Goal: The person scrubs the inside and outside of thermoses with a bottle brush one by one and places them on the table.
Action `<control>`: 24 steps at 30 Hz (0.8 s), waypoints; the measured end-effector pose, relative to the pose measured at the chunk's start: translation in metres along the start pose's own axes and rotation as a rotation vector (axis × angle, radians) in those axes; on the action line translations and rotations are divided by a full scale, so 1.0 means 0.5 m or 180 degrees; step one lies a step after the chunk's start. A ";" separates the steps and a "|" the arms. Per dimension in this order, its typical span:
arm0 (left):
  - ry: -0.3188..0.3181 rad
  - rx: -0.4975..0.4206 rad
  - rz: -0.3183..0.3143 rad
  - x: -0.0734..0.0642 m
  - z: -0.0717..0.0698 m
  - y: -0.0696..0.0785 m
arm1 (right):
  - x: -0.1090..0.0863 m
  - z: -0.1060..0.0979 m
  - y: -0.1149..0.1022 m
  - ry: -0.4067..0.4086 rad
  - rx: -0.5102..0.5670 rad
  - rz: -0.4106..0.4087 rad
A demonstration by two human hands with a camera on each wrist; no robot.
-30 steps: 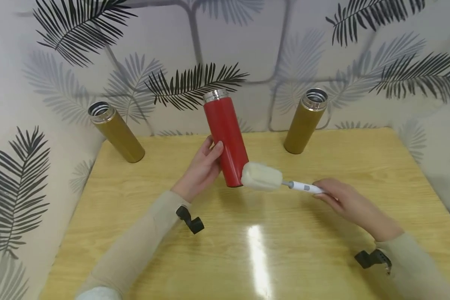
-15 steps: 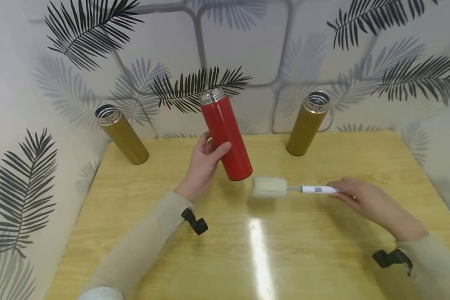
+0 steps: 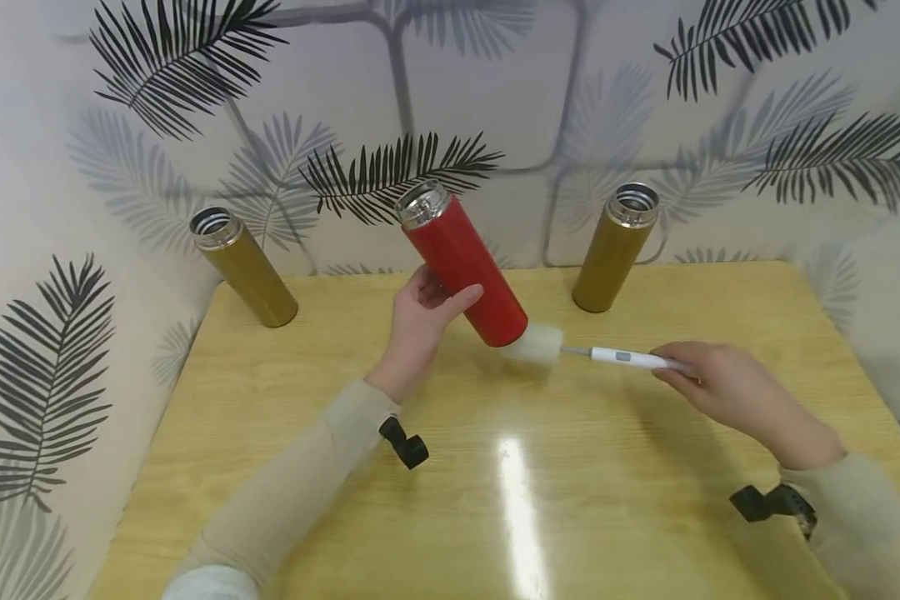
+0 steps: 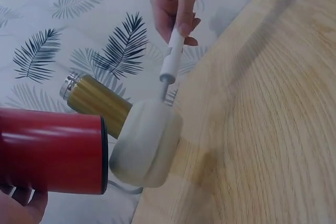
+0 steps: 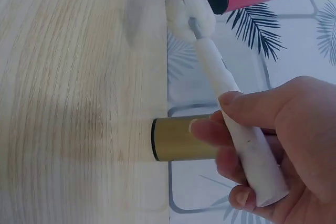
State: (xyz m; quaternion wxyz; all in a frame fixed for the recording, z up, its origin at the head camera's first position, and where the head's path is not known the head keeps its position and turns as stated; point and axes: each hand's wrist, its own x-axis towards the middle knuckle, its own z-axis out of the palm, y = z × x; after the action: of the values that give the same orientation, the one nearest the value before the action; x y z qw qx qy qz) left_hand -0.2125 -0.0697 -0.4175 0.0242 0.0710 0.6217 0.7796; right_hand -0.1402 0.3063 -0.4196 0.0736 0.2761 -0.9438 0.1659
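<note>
A red thermos bottle (image 3: pixel 468 271), lidless with a silver neck, is held tilted above the table by my left hand (image 3: pixel 420 325), its mouth up and to the left. My right hand (image 3: pixel 727 392) pinches the white handle of a sponge bottle brush (image 3: pixel 626 358). The brush's cream sponge head (image 4: pixel 147 142) is at the bottle's base (image 4: pixel 104 156); whether they touch I cannot tell. In the right wrist view, thumb and fingers wrap the brush handle (image 5: pixel 231 103).
Two lidless gold thermos bottles stand at the back of the wooden table (image 3: pixel 390 517), one at the left (image 3: pixel 247 271) and one at the right (image 3: pixel 611 254). A wall with a leaf pattern (image 3: pixel 487 100) rises behind them.
The red bottle has tilted further, its base swinging right and up. The brush first moved off the base to the right, then came back up beside it. Both hands keep their hold.
</note>
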 end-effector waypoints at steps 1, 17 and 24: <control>0.0003 0.0031 0.0000 -0.001 0.001 -0.001 | 0.000 0.001 -0.003 -0.0002 0.0004 0.0031; 0.0082 0.0571 0.0606 -0.013 0.029 -0.018 | 0.014 0.032 -0.031 0.0845 0.0000 -0.0447; 0.0168 0.0600 0.0689 -0.014 0.028 -0.019 | 0.012 0.040 -0.038 0.0844 0.0062 -0.0635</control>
State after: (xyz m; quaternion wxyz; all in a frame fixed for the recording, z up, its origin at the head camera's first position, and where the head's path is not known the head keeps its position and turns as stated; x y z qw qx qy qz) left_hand -0.2042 -0.0551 -0.4243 -0.0832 0.1190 0.6814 0.7174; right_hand -0.1358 0.2813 -0.4318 0.2109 0.3449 -0.8921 0.2018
